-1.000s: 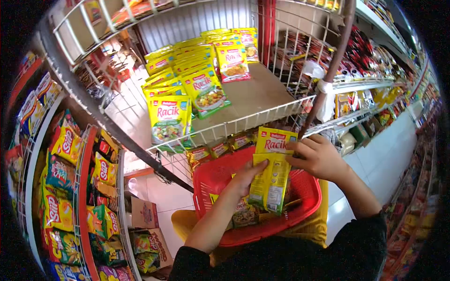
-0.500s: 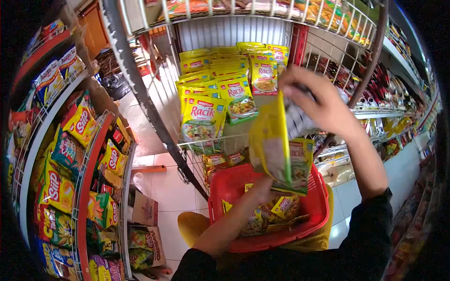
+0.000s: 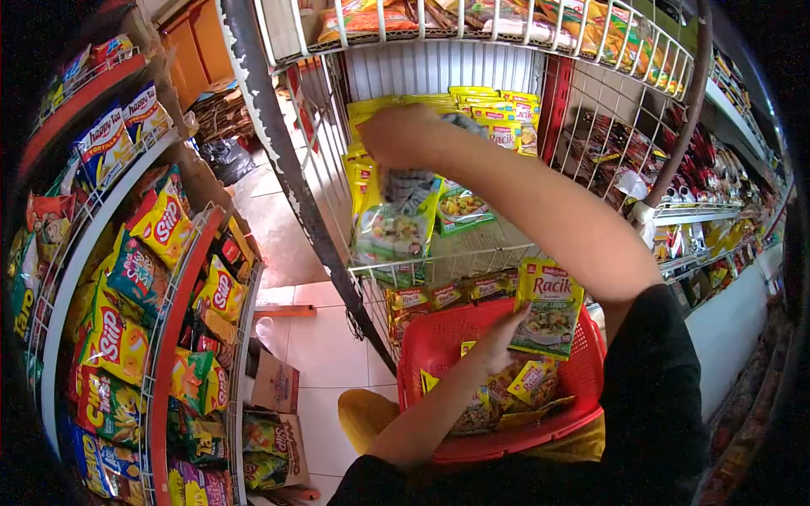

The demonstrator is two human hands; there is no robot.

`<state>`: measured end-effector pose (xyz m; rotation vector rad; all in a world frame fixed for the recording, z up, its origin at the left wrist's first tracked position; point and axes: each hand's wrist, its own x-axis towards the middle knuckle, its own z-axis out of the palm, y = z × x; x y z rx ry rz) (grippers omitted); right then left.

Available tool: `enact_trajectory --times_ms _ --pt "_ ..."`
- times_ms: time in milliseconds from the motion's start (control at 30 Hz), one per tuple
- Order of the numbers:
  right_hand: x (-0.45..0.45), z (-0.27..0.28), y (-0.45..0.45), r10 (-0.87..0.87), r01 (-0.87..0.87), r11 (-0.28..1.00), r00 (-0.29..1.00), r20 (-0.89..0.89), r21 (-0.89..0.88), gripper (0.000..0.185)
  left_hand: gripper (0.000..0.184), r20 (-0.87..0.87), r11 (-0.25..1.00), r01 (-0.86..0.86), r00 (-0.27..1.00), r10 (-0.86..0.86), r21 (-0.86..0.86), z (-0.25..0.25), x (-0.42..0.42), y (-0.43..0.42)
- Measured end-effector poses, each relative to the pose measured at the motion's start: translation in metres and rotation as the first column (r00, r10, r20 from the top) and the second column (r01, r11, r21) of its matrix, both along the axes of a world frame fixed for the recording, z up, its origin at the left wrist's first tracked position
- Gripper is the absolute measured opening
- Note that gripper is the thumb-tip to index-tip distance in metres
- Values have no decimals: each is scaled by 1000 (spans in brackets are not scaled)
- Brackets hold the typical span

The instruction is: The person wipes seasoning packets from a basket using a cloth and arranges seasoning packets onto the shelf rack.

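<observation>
My left hand [image 3: 499, 344] pinches the lower left edge of a yellow-and-green Racik seasoning packet [image 3: 547, 314], held upright above the red basket [image 3: 588, 358]. More small seasoning packets [image 3: 533, 384] lie in that basket. Slightly blurred, my right hand [image 3: 396, 139] reaches over the left side of the wire shelf with a crumpled grey striped cloth [image 3: 411, 191] in its grip. Beneath the cloth is a front Racik packet [image 3: 390, 234], partly covered. Further yellow packets [image 3: 504, 135] stand in rows behind it.
On the left, a snack rack [image 3: 160, 371] holds several chip bags. A peeling metal post [image 3: 283, 160] borders the wire shelf. Above it runs another wire shelf [image 3: 506, 46] with packets, while sachets [image 3: 607, 156] hang at right. Cardboard boxes [image 3: 274, 379] sit on the floor.
My right hand has swung left with the cloth, from above the basket to the shelf's left rows. The packet in my left hand now stands upright and unobstructed. The view has shifted slightly.
</observation>
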<state>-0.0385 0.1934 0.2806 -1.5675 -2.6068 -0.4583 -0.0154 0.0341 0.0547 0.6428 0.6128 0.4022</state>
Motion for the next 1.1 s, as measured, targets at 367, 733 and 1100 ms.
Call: enact_trajectory --times_ms 367,733,1100 --pt "55 -36 -103 400 -209 808 881 -253 551 47 46 570 980 116 822 -4 -161 -45 20 6" --pt "156 -203 -256 -93 186 890 968 -235 416 53 37 191 919 -184 974 123 349 -47 35 -28" --pt "186 -205 -278 -303 613 783 520 -798 102 53 31 -50 825 -293 931 360 483 -40 22 -31"
